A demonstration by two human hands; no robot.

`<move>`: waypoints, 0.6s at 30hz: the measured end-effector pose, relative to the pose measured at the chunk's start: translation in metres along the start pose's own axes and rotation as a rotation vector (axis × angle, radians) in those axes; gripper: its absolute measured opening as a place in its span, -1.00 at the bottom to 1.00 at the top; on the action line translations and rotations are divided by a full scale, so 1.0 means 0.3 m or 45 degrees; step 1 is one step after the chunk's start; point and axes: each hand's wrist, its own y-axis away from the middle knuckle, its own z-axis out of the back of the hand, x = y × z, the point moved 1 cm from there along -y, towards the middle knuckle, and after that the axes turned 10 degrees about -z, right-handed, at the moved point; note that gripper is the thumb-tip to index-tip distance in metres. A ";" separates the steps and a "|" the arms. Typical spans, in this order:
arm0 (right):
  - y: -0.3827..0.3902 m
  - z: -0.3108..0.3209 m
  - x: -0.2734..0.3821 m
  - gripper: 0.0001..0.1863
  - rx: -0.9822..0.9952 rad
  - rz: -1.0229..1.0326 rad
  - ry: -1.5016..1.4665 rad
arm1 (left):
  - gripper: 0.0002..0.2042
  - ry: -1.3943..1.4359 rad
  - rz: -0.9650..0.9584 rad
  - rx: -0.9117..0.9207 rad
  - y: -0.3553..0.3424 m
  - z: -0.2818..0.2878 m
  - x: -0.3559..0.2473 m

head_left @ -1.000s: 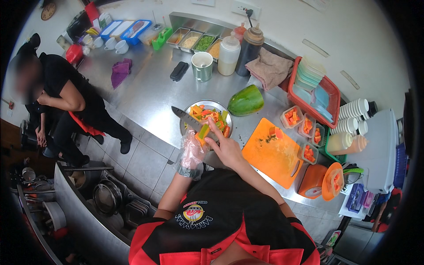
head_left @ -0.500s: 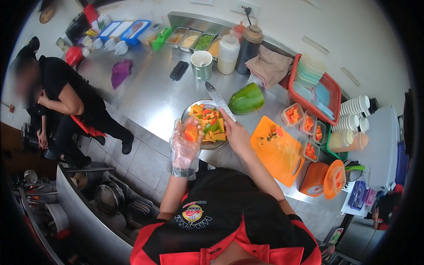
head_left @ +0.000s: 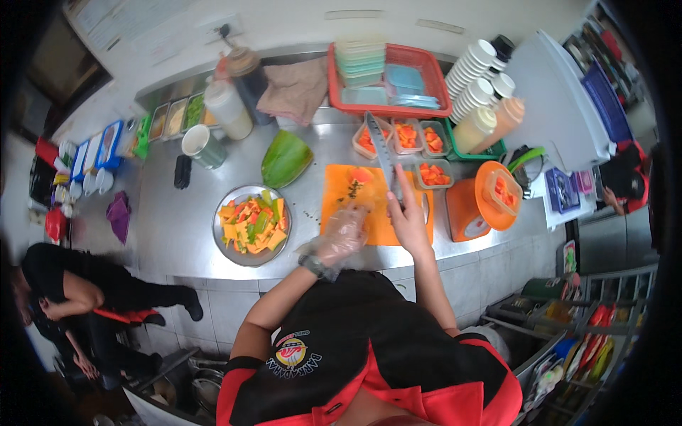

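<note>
My right hand (head_left: 408, 213) grips a long knife (head_left: 382, 150), its blade pointing away over the orange cutting board (head_left: 339, 189). My left hand (head_left: 342, 234), in a clear plastic glove, rests on the near part of that board with nothing visibly in it. A small orange fruit piece (head_left: 361, 175) and dark seeds lie on the board. To the left stands a round metal plate (head_left: 226, 250) heaped with orange and green peel scraps. Behind the board sit clear tubs of cut orange fruit (head_left: 406, 135).
A green fruit half (head_left: 284, 157), a metal cup (head_left: 202, 145), sauce bottles (head_left: 229, 110), a red basket of containers (head_left: 387, 78), stacked white cups (head_left: 472, 71) and an orange scale (head_left: 469, 210) crowd the steel counter (head_left: 170, 227). Another person (head_left: 78, 298) crouches at lower left.
Both hands have moved right, from the metal plate of scraps to the orange cutting board. The knife travelled with my right hand and now points over the board.
</note>
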 end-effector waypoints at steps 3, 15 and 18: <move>0.039 0.095 -0.071 -0.37 -0.199 -0.020 -0.060 | -0.48 -0.275 -0.076 0.272 -0.094 -0.098 -0.040; 0.016 0.190 -0.417 -0.31 -0.291 0.149 -0.066 | -0.58 -0.493 0.087 0.190 -0.348 0.062 0.108; -0.006 0.178 -0.377 -0.33 -0.146 0.043 -0.081 | -0.66 -0.307 0.036 0.136 -0.339 0.052 0.191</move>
